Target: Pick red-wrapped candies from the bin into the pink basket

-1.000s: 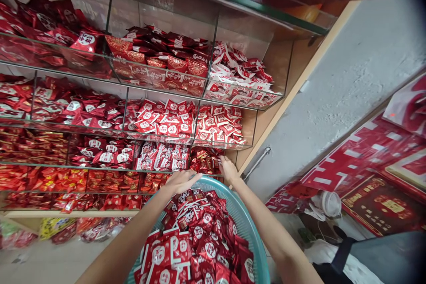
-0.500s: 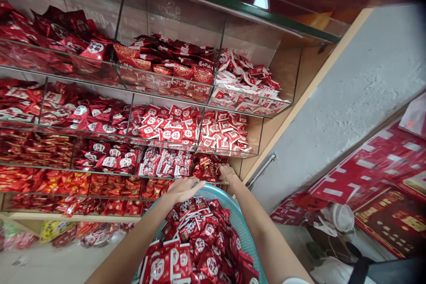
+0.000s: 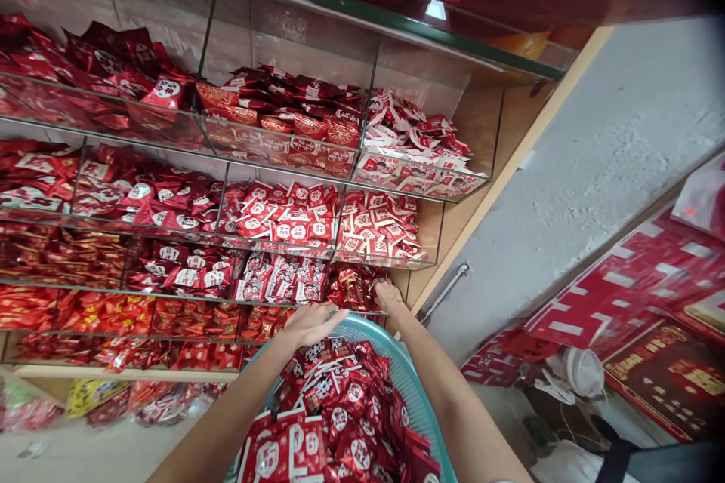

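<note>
A teal plastic basket (image 3: pixel 416 385) stands in front of me, heaped with small red and white packets (image 3: pixel 345 415). My left hand (image 3: pixel 311 323) lies at its far rim, with the thumb along the rim and the fingers bent over it, partly hidden. Beyond the basket, my right hand (image 3: pixel 388 294) reaches into the right-end compartment of a lower shelf. Its fingers are slightly bent and rest against the dark red shiny packets (image 3: pixel 352 287) there; nothing is visibly held. Left of that compartment lie white and red packets (image 3: pixel 283 277).
Glass-fronted shelves (image 3: pixel 283 241) hold red packets in several rows, split by clear dividers. A wooden side panel (image 3: pixel 510 173) and a grey wall (image 3: pixel 612 158) stand to the right. Bagged goods (image 3: pixel 164 400) lie below the shelves, and a white roll (image 3: pixel 583 371) at the lower right.
The view has shifted slightly, with the upper shelves lower in the picture. Both hands stay almost in the same place; the right fingers move only a little.
</note>
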`<act>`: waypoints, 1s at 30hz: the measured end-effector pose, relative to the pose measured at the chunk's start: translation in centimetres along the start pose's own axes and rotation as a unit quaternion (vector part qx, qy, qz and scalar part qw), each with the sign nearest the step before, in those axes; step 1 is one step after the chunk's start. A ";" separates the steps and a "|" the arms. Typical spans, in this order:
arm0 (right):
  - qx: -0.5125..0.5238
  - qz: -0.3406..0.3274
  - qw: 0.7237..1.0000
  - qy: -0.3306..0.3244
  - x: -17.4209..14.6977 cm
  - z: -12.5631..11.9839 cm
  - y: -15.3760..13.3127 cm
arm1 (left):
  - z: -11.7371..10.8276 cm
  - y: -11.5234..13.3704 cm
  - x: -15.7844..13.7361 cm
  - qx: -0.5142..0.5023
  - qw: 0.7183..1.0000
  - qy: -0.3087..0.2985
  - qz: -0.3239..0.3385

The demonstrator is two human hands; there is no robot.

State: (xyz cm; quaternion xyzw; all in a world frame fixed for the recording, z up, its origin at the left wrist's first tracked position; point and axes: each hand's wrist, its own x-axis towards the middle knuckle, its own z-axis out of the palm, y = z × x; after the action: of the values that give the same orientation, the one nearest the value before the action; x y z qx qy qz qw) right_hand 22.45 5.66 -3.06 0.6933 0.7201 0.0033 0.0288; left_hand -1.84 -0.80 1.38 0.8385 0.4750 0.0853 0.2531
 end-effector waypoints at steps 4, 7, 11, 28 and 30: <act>0.021 0.005 0.999 0.026 -0.8 -0.8 0.0 | 0.0 -0.1 0.0 0.004 1.000 -0.002 0.006; 0.044 0.006 0.997 0.058 -2.1 -2.0 0.2 | -0.1 -0.1 0.0 0.001 1.000 -0.006 0.003; 0.077 -0.015 0.992 0.100 -5.8 -4.3 0.0 | -0.1 -0.1 0.0 -0.001 1.000 -0.011 0.001; 0.016 -0.349 0.935 0.064 -18.3 -3.0 -9.6 | 0.0 -0.1 -0.2 0.011 1.000 0.000 0.003; 0.008 -0.358 0.931 0.067 -18.3 -2.5 -10.0 | 0.0 -0.1 -0.1 0.009 1.000 -0.003 0.003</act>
State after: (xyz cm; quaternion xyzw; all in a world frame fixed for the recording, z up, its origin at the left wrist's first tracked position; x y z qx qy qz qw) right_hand 13.01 -12.88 -0.37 0.3883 0.9206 0.0334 -0.0260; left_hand -2.00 -0.88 1.30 0.8424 0.4728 0.0793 0.2461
